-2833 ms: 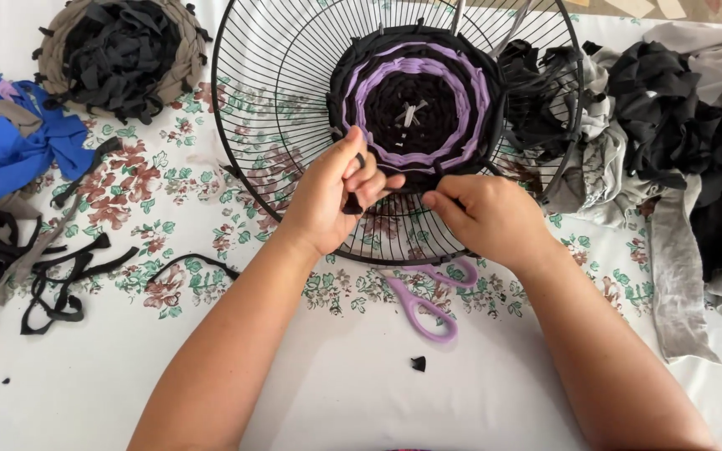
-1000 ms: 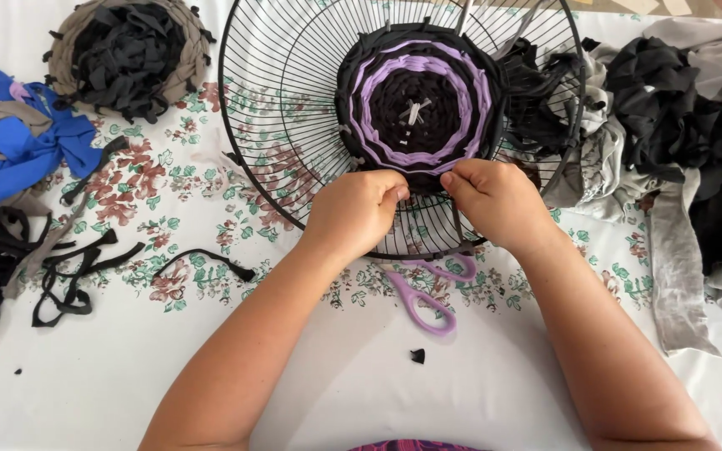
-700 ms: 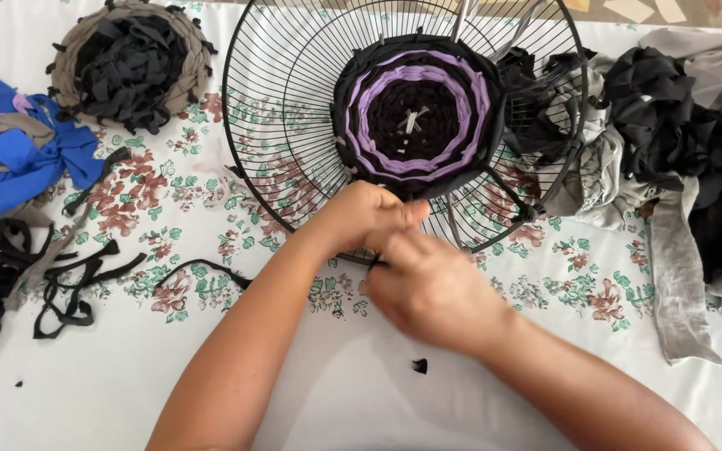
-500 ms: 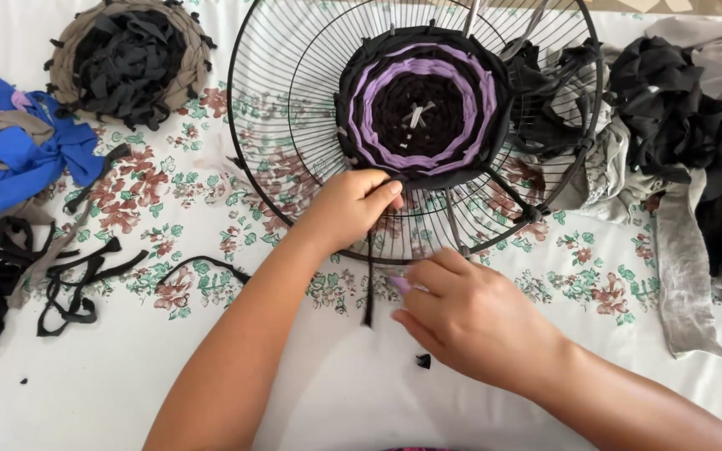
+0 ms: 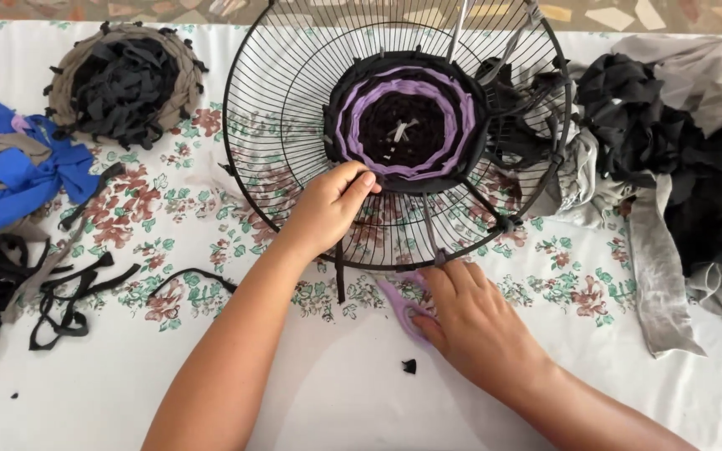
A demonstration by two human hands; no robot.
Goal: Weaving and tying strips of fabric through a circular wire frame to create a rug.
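Note:
A black wire fan guard (image 5: 269, 179) lies on the flowered tablecloth, with a round weave of black and purple fabric strips (image 5: 407, 125) at its centre. My left hand (image 5: 327, 209) pinches the weave's near edge, where a black fabric strip (image 5: 340, 276) hangs down over the guard's rim. My right hand (image 5: 470, 321) rests below the guard on the cloth, its fingers closing over purple-handled scissors (image 5: 399, 305), which it mostly hides.
A finished round mat of tan and black strips (image 5: 123, 83) lies far left. Blue cloth (image 5: 35, 179) and loose black strips (image 5: 68, 292) sit at the left edge. Heaps of black and grey fabric (image 5: 678, 159) fill the right side. A small black scrap (image 5: 409, 366) lies near my right hand.
My right hand left the weave's edge, swept down across the cloth and settled on the scissors. My left hand stayed at the weave, and a black strip now hangs below it.

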